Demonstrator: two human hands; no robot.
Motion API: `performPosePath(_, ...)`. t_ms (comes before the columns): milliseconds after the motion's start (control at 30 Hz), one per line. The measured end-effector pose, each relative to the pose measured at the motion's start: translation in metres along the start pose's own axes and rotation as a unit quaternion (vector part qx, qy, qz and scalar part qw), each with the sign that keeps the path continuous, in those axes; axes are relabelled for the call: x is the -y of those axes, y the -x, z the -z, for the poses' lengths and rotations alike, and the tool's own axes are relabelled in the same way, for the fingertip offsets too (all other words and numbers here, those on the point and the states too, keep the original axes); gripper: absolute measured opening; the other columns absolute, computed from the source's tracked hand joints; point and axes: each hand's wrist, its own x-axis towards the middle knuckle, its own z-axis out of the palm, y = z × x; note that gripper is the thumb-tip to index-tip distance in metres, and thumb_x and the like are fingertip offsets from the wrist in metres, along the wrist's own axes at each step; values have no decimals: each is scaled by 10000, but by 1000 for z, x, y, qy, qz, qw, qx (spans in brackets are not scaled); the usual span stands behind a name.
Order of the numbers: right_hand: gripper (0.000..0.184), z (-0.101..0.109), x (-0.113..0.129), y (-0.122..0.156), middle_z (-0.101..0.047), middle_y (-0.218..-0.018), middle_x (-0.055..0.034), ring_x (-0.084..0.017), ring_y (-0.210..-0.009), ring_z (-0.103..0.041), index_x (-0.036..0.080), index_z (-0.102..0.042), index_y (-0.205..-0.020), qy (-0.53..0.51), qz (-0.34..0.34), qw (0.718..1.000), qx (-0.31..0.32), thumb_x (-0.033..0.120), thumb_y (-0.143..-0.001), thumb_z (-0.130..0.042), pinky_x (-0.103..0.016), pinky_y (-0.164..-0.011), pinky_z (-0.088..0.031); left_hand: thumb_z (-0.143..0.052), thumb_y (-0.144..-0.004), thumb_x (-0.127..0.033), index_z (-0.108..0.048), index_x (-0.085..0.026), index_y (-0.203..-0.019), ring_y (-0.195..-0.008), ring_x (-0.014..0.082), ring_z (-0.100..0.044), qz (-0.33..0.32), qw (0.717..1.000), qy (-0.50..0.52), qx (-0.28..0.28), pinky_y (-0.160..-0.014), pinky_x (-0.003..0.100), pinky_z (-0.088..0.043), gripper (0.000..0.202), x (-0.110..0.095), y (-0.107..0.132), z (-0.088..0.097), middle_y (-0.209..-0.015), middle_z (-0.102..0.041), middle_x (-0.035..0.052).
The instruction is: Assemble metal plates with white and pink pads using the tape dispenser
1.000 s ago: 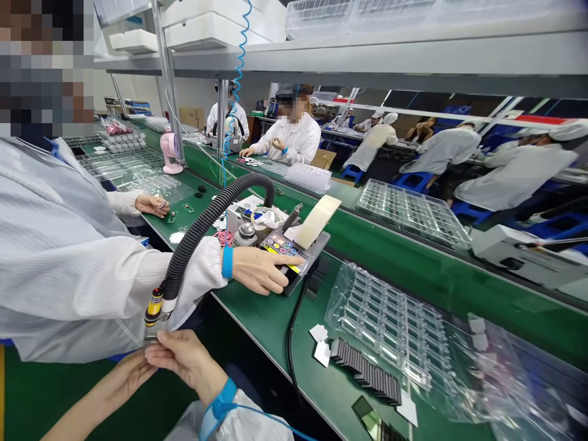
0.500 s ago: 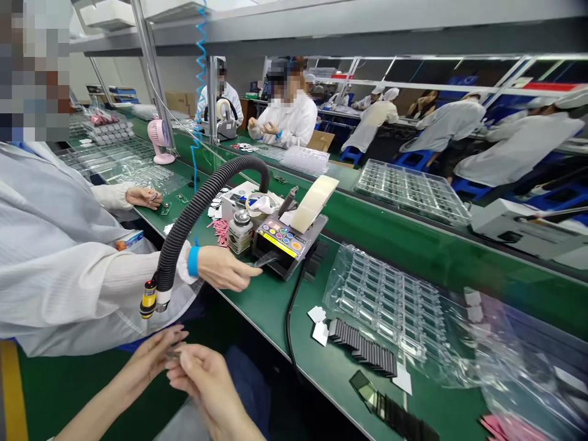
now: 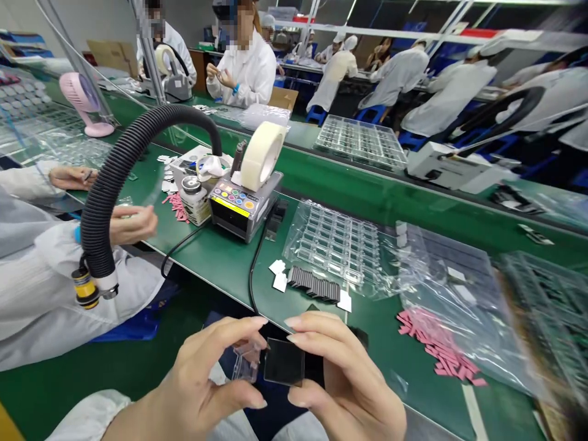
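A small clear plastic case sits in the person's left hand, and a glossy black square plate sits right beside it, pinched at its edges by the curled fingers of the right hand. Both hands are closed around these pieces, held up just below the near edge of the long green counter, with the plate and case side by side between the fingertips.

Beyond them on the counter lie a short row of thin black strips, a few small white paper squares and a clear plastic blister tray on a transparent bag. Further right, loose pink strips are scattered beside a crumpled clear plastic bag. Further back stands a grey tape dispenser with coloured buttons and a cream roll of tape on top, next to a small bottle with a metal cap.

To the left, a co-worker's two hands rest near the counter under a black corrugated hose — both apart from the person's own hands.
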Motion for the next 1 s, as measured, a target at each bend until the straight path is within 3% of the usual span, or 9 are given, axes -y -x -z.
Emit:
performPosePath(200, 278, 8, -1, 8, -620, -1042, -59, -151, -959, -577, 188, -603, -1056, 25, -18, 999, 11, 354, -834, -632, -270, -845, -496, -545, -874, -415, -581, -181, -1110, -761, 130, -670, -43, 999, -27, 1, -699, 187, -543, 334, -7, -16, -10, -867, -719, 53)
performPosePath(400, 551, 9, -6, 18, -617, -1070, -56, -167, -997, -576, 214, -548, -1199, -16, -54, 998, -4, 524, -751, -632, -288, -862, -500, -553, -877, -402, -598, -166, -1027, -809, 129, -687, -55, 997, -59, -15, -740, 182, -544, 283, -10, -19, -13, -857, -735, 53)
performPosePath(700, 284, 16, -6, 19, -631, -1030, -59, -170, -944, -582, 211, -610, -1061, -3, -43, 999, -4, 399, -849, -612, -311, -817, -503, -520, -887, -432, -605, -150, -967, -755, 119, -705, -59, 993, -107, 5, -679, 173, -548, 305, -13, -21, -15, -822, -743, 53)
performPosePath(800, 267, 16, -9, 21, -637, -1008, -71, -189, -917, -583, 209, -616, -1047, 0, -43, 999, -10, 385, -847, -619, -342, -790, -510, -585, -829, -457, -604, -170, -1014, -725, 123, -714, -55, 993, -106, -12, -681, 170, -566, 341, -12, -21, -17, -798, -757, 38)
performPosePath(900, 263, 17, -11, 24, -640, -1000, -82, -202, -903, -586, 207, -620, -1041, 7, -43, 999, -14, 384, -847, -620, -368, -777, -515, -672, -747, -444, -562, -222, -1185, -697, 142, -728, -45, 992, -114, -42, -684, 181, -594, 504, -11, -20, -16, -802, -773, 24)
performPosePath(1000, 271, 19, -12, 26, -642, -989, -82, -204, -891, -590, 206, -623, -1037, 16, -41, 999, -18, 388, -836, -631, -383, -781, -516, -669, -776, -375, -452, -273, -1338, -730, 169, -741, -39, 990, -132, -29, -687, 218, -617, 611, -11, -19, -13, -893, -780, 39)
